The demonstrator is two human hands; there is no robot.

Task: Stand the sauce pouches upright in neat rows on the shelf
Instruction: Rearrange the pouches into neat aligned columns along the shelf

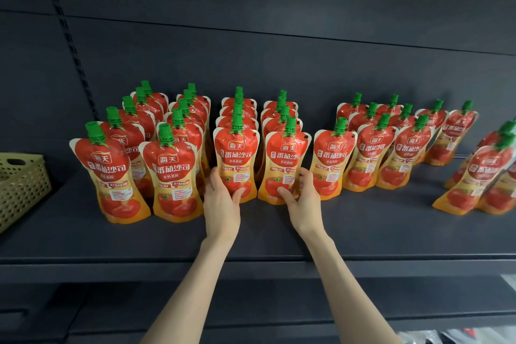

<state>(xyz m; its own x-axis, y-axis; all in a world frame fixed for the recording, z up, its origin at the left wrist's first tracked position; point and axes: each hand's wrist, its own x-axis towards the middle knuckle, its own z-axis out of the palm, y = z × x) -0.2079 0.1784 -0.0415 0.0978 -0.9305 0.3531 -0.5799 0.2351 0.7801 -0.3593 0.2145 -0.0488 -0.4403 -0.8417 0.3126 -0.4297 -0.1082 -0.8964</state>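
Several red-and-orange tomato sauce pouches with green caps stand upright in rows on the dark shelf (363, 226). My left hand (222, 204) grips the lower part of the front pouch of the third row (237, 153), thumb on its face. My right hand (303, 201) grips the lower part of the front pouch of the fourth row (284, 159), thumb across its front. Both pouches stand on the shelf. Two full rows (170, 170) stand to the left. To the right, more pouches (371, 156) stand in shorter rows.
An olive perforated basket (19, 184) sits at the shelf's left end. A few pouches (485, 176) lean at the far right edge. Bare shelf lies in front of the rows, and a lower shelf shows below.
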